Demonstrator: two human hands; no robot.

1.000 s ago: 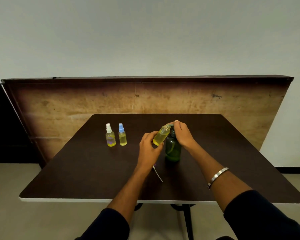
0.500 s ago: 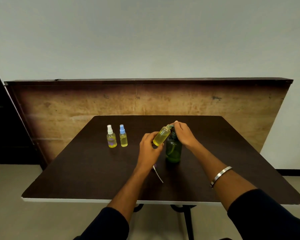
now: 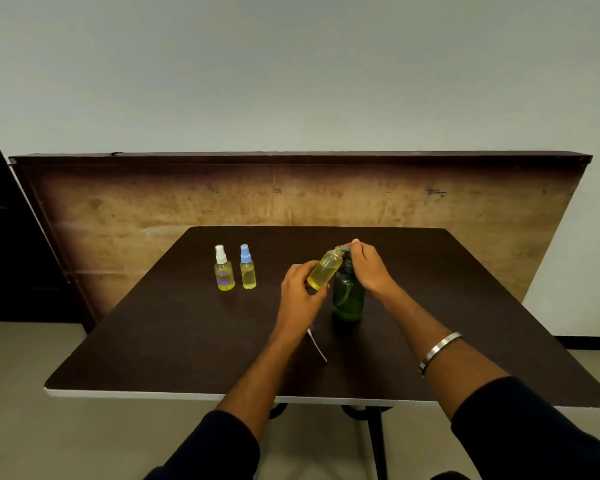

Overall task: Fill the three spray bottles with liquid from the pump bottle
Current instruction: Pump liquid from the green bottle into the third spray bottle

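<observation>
A green pump bottle [image 3: 347,299] stands near the middle of the dark table [image 3: 174,334]. My left hand [image 3: 300,296] grips an uncapped spray bottle [image 3: 324,268] of yellow liquid, tilted with its mouth at the pump spout. My right hand [image 3: 369,270] rests on the pump head with fingers curled over it. Two capped spray bottles of yellow liquid stand at the back left: one with a white cap [image 3: 223,270], one with a blue cap [image 3: 247,268]. A loose spray head with its thin tube [image 3: 317,344] lies on the table below my left hand.
A brown wooden board [image 3: 153,209] leans against the wall behind the table. The table's white front edge [image 3: 153,394] is close to me. A metal bangle [image 3: 439,351] sits on my right wrist.
Both hands and the bottles keep almost the same pose. The whole scene shifts slightly in view from a small head movement.
</observation>
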